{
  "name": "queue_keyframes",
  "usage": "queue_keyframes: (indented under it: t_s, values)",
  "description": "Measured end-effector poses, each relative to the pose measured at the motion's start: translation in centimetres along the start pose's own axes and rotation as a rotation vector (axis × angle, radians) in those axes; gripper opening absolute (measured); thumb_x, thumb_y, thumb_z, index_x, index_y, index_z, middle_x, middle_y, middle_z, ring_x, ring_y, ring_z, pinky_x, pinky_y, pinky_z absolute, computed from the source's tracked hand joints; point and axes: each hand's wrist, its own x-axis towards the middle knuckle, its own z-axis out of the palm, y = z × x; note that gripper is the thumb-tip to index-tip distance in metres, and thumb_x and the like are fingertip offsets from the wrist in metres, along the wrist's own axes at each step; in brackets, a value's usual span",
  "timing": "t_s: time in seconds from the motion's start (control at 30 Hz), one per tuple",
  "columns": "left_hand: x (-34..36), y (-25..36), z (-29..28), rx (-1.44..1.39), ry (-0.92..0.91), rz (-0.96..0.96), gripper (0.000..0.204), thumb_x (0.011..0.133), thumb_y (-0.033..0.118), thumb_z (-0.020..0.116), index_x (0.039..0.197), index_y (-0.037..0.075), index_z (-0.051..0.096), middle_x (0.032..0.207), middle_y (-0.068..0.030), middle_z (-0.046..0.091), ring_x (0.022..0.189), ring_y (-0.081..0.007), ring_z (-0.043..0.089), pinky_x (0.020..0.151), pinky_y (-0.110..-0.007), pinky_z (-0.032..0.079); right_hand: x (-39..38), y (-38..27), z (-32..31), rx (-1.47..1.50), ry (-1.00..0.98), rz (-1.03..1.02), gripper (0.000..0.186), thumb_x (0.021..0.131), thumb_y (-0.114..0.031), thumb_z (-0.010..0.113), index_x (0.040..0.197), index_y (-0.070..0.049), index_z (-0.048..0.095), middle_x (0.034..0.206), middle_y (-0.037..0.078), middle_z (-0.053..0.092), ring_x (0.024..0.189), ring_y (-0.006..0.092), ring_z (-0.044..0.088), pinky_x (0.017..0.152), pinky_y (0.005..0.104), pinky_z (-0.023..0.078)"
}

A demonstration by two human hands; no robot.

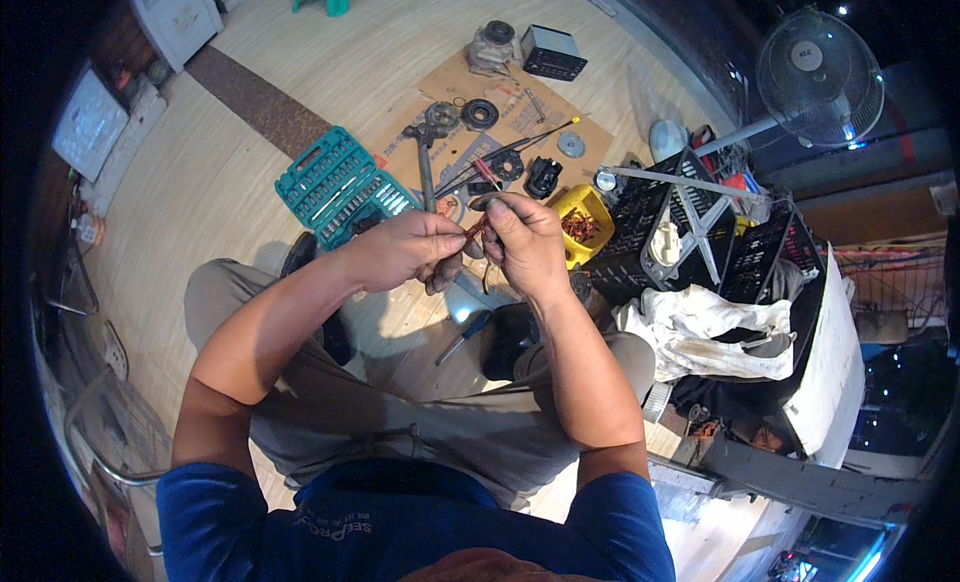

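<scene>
Across the pale floor, your left hand and right hand are both pinched on reddish wire strands.

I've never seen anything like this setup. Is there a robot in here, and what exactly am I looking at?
No robot: just a seated person working with bare hands. The one picture comes from a wide fisheye camera worn on the head, looking down, so straight edges bend near its rim. The left hand and right hand together hold thin reddish-brown strands. Beyond them, cardboard on the floor bears a hammer and round parts; nearby are a teal socket case and a yellow container of copper-coloured pieces.
</scene>
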Motion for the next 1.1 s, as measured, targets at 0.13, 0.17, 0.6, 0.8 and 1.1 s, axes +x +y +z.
queue_keyframes:
  t_s: [0.13, 0.17, 0.6, 0.8, 1.1]
  values:
    - [0.4, -0.9, -0.5, -0.175, -0.037, 0.034, 0.021, 0.095, 0.021, 0.057, 0.091, 0.0, 0.061, 0.07, -0.0026, 0.056, 0.059, -0.012, 0.053, 0.057, -0.025, 0.044, -0.1, -0.4, 0.4, 0.164, -0.018, 0.079, 0.024, 0.093, -0.022, 0.063, 0.098, 0.001, 0.061, 0.064, 0.001, 0.051, 0.05, 0.0076, 0.043, 0.045, 0.0225, 0.032]
    - [0.5, -0.8, -0.4, -0.21, -0.056, 0.055, 0.019, 0.094, 0.018, 0.057, 0.091, 0.0, 0.061, 0.067, -0.0015, 0.053, 0.059, -0.0119, 0.053, 0.056, -0.025, 0.043, -0.2, -0.4, 0.4, 0.17, -0.006, 0.082, 0.023, 0.094, -0.023, 0.062, 0.095, 0.0, 0.061, 0.064, 0.001, 0.051, 0.05, 0.0075, 0.042, 0.045, 0.0223, 0.032]
    - [0.5, -0.3, 1.9, 0.844, 0.506, 0.525, 0.019, 0.091, 0.012, 0.055, 0.095, -0.007, 0.06, 0.093, -0.0246, 0.06, 0.09, -0.0426, 0.058, 0.074, -0.043, 0.047, 0.6, 0.5, 0.9, -0.155, 0.099, -0.072, 0.022, 0.099, -0.02, 0.053, 0.097, 0.0, 0.061, 0.063, -0.002, 0.05, 0.052, 0.0057, 0.041, 0.048, 0.0219, 0.035]
    - [0.8, -0.6, 1.5, 0.78, 0.535, 0.544, 0.019, 0.09, 0.013, 0.056, 0.097, -0.004, 0.063, 0.083, -0.0234, 0.062, 0.08, -0.0413, 0.061, 0.068, -0.043, 0.048, 0.1, -0.1, 1.8, 0.007, 0.146, -0.048, 0.021, 0.099, -0.018, 0.052, 0.098, 0.001, 0.061, 0.064, -0.002, 0.05, 0.054, 0.0053, 0.041, 0.049, 0.0212, 0.035]
    - [0.3, 0.1, 0.1, 0.762, 0.475, 0.387, 0.021, 0.09, 0.015, 0.057, 0.102, -0.001, 0.065, 0.073, -0.0204, 0.063, 0.063, -0.0303, 0.061, 0.061, -0.037, 0.046, 0.1, 0.0, 1.1, -0.098, 0.024, -0.069, 0.024, 0.098, -0.022, 0.054, 0.099, 0.001, 0.062, 0.073, 0.0, 0.057, 0.059, 0.0054, 0.045, 0.05, 0.0203, 0.035]
